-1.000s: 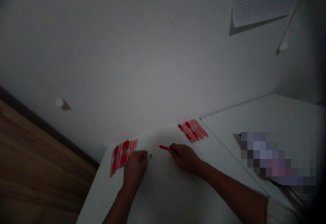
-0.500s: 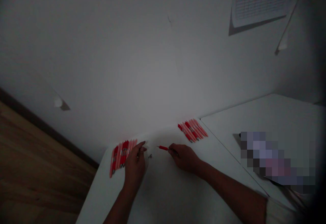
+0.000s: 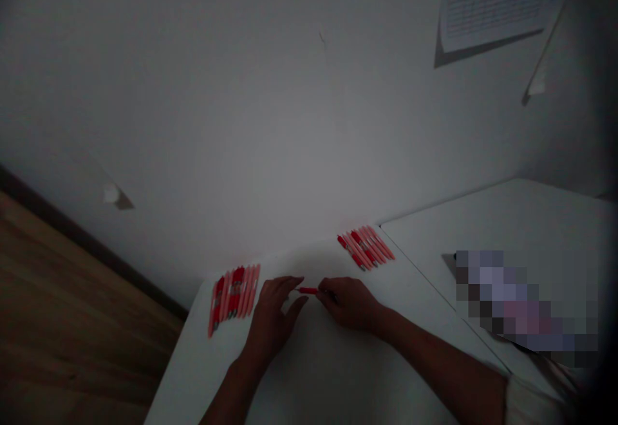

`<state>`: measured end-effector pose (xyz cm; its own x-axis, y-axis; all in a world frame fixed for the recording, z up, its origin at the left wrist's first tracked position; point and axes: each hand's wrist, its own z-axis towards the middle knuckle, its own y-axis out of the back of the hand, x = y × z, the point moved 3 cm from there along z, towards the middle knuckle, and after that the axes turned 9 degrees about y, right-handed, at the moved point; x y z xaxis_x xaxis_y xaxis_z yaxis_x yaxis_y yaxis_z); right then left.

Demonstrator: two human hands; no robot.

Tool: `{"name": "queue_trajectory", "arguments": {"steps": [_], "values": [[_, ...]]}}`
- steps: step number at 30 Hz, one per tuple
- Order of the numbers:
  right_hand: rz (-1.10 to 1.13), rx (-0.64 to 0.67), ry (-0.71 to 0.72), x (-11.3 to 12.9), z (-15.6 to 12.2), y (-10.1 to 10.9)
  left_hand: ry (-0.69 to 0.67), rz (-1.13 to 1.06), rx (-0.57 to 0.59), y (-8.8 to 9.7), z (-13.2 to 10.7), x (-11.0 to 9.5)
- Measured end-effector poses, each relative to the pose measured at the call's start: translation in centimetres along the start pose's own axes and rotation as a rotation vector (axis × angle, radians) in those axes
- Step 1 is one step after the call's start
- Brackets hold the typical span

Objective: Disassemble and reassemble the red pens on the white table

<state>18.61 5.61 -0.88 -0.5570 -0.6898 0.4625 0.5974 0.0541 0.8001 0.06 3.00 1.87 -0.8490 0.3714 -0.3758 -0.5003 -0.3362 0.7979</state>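
A red pen (image 3: pixel 308 290) is pinched in my right hand (image 3: pixel 350 302), its thin tip pointing left. My left hand (image 3: pixel 274 315) is open around that tip, thumb and fingers apart, and I cannot tell whether they touch it. Left of my left hand lies a row of red and pink pens (image 3: pixel 234 293) on the white table (image 3: pixel 328 373). A second row of red and pink pens (image 3: pixel 365 248) lies beyond my right hand. What lies behind my left fingers is hidden.
The white wall (image 3: pixel 270 122) rises along the table's far edge. A seam divides the tabletop on the right, beyond which lies a blurred-out object (image 3: pixel 516 309). A printed sheet (image 3: pixel 492 6) hangs on the wall at upper right. Wooden flooring (image 3: pixel 72 322) shows at left.
My left hand has moved right, away from the left row of pens, and its fingers have spread near the pen's tip. My right hand still holds the red pen, now turned more level.
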Motion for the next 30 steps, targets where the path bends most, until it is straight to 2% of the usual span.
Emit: {"name": "queue_trajectory", "arguments": {"steps": [4, 13, 21, 30], "values": [[-0.006, 0.009, 0.003, 0.2, -0.1, 0.1, -0.051, -0.009, 0.022, -0.1, 0.1, -0.1], [-0.036, 0.027, -0.015, 0.6, -0.1, 0.6, -0.011, -0.028, 0.079, -0.1, 0.2, -0.4], [-0.081, 0.001, -0.036, 0.4, 0.1, 0.4, -0.016, -0.035, 0.064, -0.1, 0.3, -0.3], [-0.076, 0.005, -0.095, 0.0, 0.1, 0.5, 0.147, -0.014, 0.046, -0.1, 0.3, 1.2]]}}
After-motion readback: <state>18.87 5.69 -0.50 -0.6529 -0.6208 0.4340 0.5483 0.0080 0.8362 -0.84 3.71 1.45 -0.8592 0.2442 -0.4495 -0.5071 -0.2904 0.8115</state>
